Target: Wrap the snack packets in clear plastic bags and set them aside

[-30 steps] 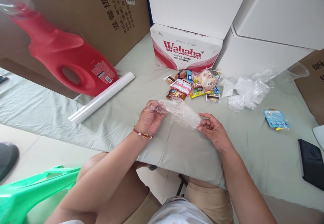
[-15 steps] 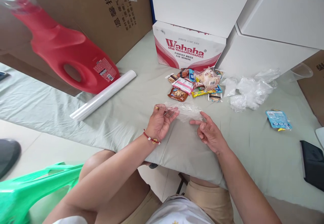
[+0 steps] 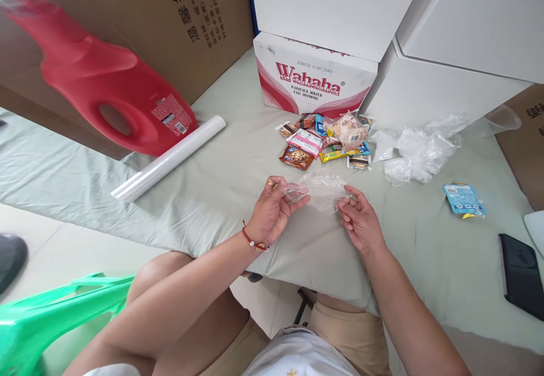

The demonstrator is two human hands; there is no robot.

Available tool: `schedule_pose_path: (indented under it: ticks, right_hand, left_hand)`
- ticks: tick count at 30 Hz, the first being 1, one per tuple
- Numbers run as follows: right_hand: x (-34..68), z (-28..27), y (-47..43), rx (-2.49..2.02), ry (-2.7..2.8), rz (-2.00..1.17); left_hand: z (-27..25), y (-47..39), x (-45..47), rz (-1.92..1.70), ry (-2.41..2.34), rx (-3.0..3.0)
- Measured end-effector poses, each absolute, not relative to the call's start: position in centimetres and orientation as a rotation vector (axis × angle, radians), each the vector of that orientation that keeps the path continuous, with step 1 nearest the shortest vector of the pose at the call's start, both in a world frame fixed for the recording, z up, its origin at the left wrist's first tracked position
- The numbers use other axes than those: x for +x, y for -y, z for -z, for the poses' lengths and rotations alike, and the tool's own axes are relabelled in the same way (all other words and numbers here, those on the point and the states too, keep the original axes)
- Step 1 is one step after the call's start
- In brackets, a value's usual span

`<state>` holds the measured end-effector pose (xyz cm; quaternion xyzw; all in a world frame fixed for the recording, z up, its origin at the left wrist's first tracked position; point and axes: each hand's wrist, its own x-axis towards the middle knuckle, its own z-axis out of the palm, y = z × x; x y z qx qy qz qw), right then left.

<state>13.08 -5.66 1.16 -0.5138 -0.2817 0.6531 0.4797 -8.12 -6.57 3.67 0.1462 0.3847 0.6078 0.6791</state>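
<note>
A thin, crinkled clear plastic bag (image 3: 321, 190) stretches between my two hands, just above the cloth. My left hand (image 3: 274, 212) pinches its left end between thumb and fingers, the other fingers loosely curled. On the other side, my right hand (image 3: 359, 217) grips the right end with thumb and fingertips. Just beyond the bag lies a heap of small wrapped snacks, among them a brown cookie packet (image 3: 296, 158), a pink-and-white packet (image 3: 306, 143) and a pale puffy packet (image 3: 351, 129). To the right sits a pile of crumpled clear plastic bags (image 3: 419, 152).
A blue snack packet (image 3: 464, 200) and a black phone (image 3: 522, 274) lie at right. On the left are a white roll (image 3: 170, 161) and a large red bottle (image 3: 114, 90). A Wahaba-like printed water carton (image 3: 317, 78) stands behind, under white boxes. A green stool (image 3: 63, 313) is at lower left.
My right hand's fingers have closed on the right end of the plastic bag, where they were spread before. The bag is now held at both ends. The view has shifted slightly.
</note>
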Motion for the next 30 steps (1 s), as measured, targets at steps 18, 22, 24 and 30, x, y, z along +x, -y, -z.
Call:
schedule_pose_path:
  ticks: [18, 22, 24, 30]
  right_hand:
    - [16.0, -0.8, 4.3, -1.430, 0.816, -1.187]
    - [16.1, -0.9, 4.2, -1.466, 0.826, -1.196]
    - [15.9, -1.0, 4.3, -1.465, 0.854, -1.193]
    - [15.3, -1.2, 4.6, -1.468, 0.918, -1.209]
  left_hand:
    - [-3.9, 2.5, -13.3, -1.360, -1.363, 0.352]
    - [-2.5, 2.1, -14.3, -1.381, -1.621, 0.477]
    - [-2.2, 2.1, -14.5, -1.525, -1.801, 0.651]
    - [-3.6, 4.5, -12.1, -1.654, -1.723, 1.567]
